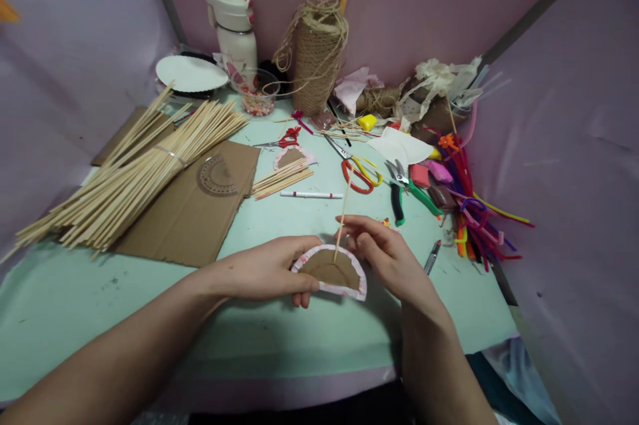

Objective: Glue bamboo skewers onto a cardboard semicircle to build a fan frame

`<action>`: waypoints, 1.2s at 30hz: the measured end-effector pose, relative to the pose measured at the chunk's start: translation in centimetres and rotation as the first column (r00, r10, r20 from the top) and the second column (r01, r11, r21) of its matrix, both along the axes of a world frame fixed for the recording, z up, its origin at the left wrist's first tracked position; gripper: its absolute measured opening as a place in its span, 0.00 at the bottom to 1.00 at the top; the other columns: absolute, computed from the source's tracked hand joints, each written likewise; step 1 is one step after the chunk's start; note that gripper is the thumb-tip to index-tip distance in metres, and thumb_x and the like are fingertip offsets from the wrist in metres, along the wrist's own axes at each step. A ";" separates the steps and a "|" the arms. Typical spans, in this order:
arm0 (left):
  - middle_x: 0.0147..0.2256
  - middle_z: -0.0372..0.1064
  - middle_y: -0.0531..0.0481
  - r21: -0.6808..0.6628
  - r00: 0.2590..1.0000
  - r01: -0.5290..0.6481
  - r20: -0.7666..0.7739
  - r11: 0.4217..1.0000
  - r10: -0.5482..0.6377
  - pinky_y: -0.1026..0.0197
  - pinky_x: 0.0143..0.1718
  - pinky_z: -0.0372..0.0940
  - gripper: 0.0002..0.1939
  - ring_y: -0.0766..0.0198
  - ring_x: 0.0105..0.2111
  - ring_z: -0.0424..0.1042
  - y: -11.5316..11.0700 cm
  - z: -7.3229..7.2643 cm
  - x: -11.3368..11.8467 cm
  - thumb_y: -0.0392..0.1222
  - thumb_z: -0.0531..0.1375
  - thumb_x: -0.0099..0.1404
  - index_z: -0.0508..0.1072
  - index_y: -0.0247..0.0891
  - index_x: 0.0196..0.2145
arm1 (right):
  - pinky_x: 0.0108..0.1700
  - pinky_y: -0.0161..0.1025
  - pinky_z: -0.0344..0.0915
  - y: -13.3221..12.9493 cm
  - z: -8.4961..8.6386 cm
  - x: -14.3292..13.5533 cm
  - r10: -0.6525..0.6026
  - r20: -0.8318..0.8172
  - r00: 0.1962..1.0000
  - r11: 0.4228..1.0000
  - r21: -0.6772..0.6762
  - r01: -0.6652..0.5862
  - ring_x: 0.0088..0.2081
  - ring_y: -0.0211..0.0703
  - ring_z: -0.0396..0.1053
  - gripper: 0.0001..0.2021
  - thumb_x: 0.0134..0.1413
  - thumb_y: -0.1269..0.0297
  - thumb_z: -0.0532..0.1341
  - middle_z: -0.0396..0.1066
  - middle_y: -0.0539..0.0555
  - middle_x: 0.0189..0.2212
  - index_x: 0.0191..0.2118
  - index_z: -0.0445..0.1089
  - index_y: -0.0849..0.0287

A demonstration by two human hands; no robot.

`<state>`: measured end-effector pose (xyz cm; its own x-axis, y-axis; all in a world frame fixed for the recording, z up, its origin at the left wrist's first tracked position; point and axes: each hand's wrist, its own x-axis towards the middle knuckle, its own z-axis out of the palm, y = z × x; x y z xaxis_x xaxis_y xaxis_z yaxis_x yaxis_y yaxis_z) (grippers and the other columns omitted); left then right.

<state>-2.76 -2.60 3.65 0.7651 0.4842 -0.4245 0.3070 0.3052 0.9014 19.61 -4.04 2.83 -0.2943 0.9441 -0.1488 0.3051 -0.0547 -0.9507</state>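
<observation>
- left hand (269, 272) grips the half-round cardboard piece (332, 272) just above the worktop (74, 298)
- right hand (384, 255) pinches a skewer (342, 218) upright into it
- looks mid-insertion; next push probably needs a steady, straight hand

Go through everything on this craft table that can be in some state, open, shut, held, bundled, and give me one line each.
left hand: grips the cardboard half-disc at its left edge
right hand: pinches a skewer standing on the half-disc
red-and-yellow scissors: lying shut
green pliers: handles spread
skewer bundle: banded, lying on cardboard sheet
twine spool: upright
bottle: lid flipped open
</observation>
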 end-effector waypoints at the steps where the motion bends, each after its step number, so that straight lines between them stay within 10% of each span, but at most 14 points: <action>1: 0.26 0.69 0.57 0.004 0.999 -0.031 -0.006 1.000 0.031 0.63 0.31 0.64 0.10 0.66 0.27 0.71 0.1 -0.2 -0.1 0.41 0.58 0.61 0.65 0.39 0.40 | 0.35 0.37 0.65 -0.1 0.0 0.2 -0.014 0.032 0.999 0.999 0.034 0.013 0.34 0.39 0.68 0.18 0.64 0.56 0.53 0.72 0.56 0.42 0.54 0.65 0.58; 7: 0.28 0.69 0.54 0.047 0.979 -0.188 -0.072 0.981 0.191 0.58 0.35 0.66 0.17 0.61 0.31 0.73 0.7 -1.5 -0.3 0.45 0.60 0.60 0.61 0.37 0.44 | 0.53 0.48 0.63 -1.2 -0.2 -0.4 0.095 0.424 0.901 0.929 0.289 -0.234 0.52 0.51 0.64 0.30 0.50 0.60 0.69 0.66 0.59 0.52 0.58 0.60 0.55; 12: 0.36 0.71 0.51 0.295 0.956 -0.115 -0.227 0.949 0.186 0.57 0.39 0.63 0.18 0.59 0.38 0.70 0.5 -1.0 -0.3 0.46 0.61 0.58 0.65 0.38 0.45 | 0.49 0.49 0.65 -1.9 -0.6 -1.6 0.035 0.580 0.814 0.906 0.325 -0.270 0.48 0.51 0.64 0.19 0.55 0.69 0.62 0.68 0.59 0.46 0.53 0.63 0.58; 19: 0.43 0.70 0.45 0.707 0.883 0.008 -0.337 0.707 0.326 0.55 0.47 0.60 0.16 0.54 0.46 0.66 0.9 -1.4 -1.3 0.50 0.60 0.62 0.71 0.38 0.44 | 0.46 0.47 0.67 -2.1 -0.7 -1.9 0.028 0.632 0.774 0.923 0.282 -0.263 0.44 0.50 0.66 0.16 0.52 0.72 0.64 0.68 0.57 0.42 0.48 0.66 0.59; 26: 0.41 0.71 0.38 0.903 0.587 0.161 -0.412 0.399 0.697 0.51 0.48 0.61 0.14 0.50 0.44 0.68 4.3 -1.4 -2.9 0.41 0.50 0.68 0.75 0.35 0.39 | 0.43 0.50 0.67 -2.3 -1.4 -2.3 -0.026 0.732 0.681 0.892 0.325 -0.315 0.43 0.55 0.67 0.22 0.45 0.69 0.70 0.69 0.60 0.43 0.48 0.68 0.61; 36: 0.35 0.75 0.34 0.808 0.451 0.322 -0.589 0.493 0.670 0.56 0.39 0.63 0.14 0.50 0.38 0.73 10.1 -0.4 -1.8 0.32 0.51 0.60 0.78 0.34 0.32 | 0.40 0.48 0.65 -2.5 -2.2 -2.5 -0.108 0.763 0.637 0.847 0.406 -0.342 0.42 0.56 0.69 0.27 0.43 0.62 0.73 0.71 0.59 0.42 0.50 0.67 0.59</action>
